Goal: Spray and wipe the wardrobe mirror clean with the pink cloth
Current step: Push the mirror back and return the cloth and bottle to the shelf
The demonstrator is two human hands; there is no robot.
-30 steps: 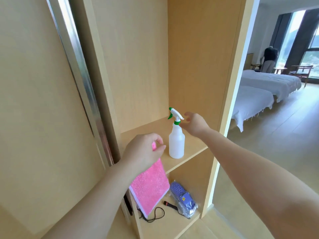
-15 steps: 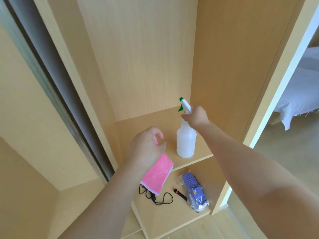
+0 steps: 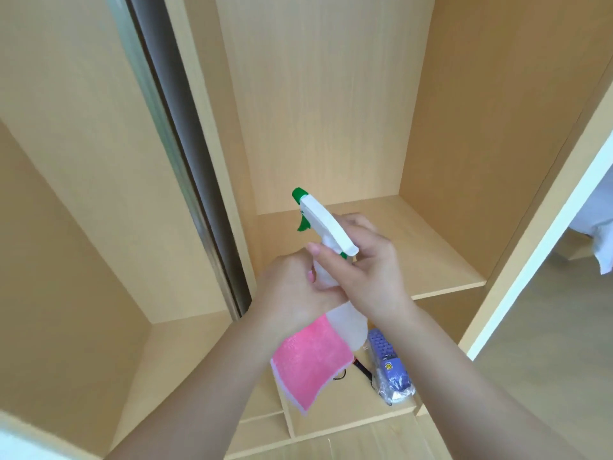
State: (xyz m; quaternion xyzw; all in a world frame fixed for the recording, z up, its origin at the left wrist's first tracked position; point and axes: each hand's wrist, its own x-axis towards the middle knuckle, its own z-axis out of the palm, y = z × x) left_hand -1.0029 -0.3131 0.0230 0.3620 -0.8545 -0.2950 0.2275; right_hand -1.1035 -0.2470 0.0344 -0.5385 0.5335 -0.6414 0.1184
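Both hands meet in front of the wardrobe shelf (image 3: 441, 273): the right hand (image 3: 371, 270) grips the spray bottle (image 3: 326, 227) by its neck, the left hand (image 3: 292, 293) clutches the pink cloth (image 3: 308, 363) hanging below.

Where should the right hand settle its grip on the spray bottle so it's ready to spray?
Take the spray bottle at the narrow neck just under the white sprayer head, coming from the rear as the right hand does. The green trigger hangs off the front below the nozzle, so the index finger can likely hook it. The left hand, holding the pink cloth, steadies the body.
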